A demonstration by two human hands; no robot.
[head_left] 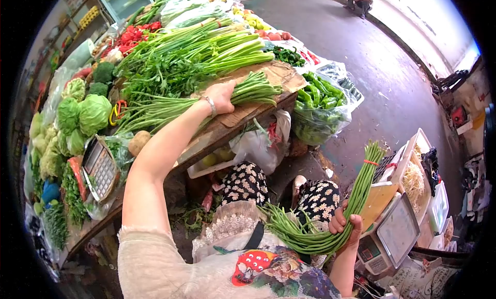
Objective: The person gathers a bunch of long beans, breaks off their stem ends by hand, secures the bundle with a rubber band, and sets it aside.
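Note:
My left hand (221,96), with a bracelet at its wrist, is closed over a bunch of green long beans (254,89) lying on the wooden table; some of its fingers are hidden. The beans' thin ends spread leftward under my forearm. In my right hand (346,226), close to my lap, is a second bunch of long beans (360,188). A red band (370,162) circles this bunch near its upper end, while the loose ends hang bent across my front. Fingers and thumb wrap around its middle.
Celery (206,53) is heaped behind the table beans. Cabbages (94,114), a calculator (101,167) and a potato (139,142) are on the left. A bag of green peppers (318,97) stands beyond the table corner. At right are a scale (398,229) and a box (419,177).

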